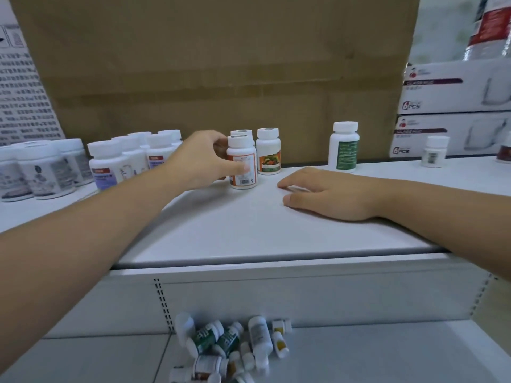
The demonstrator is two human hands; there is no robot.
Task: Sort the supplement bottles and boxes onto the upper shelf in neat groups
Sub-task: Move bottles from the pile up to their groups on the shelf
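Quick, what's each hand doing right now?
Left hand: closed on the orange-labelled bottle.
Right hand: open, resting flat on the upper shelf, holding nothing.

The front half of the upper shelf (249,230) is bare and open to reach. Along its back, a cardboard box (215,64) forms a wall. Bottle clusters (130,158) crowd the left, orange-labelled bottles (257,158) stand centre, and a green-labelled bottle (343,146) stands apart, with gaps between.

The white upper shelf (249,230) carries upright supplement bottles (343,146); the lower shelf (359,352) holds a jumbled bottle pile (232,346).
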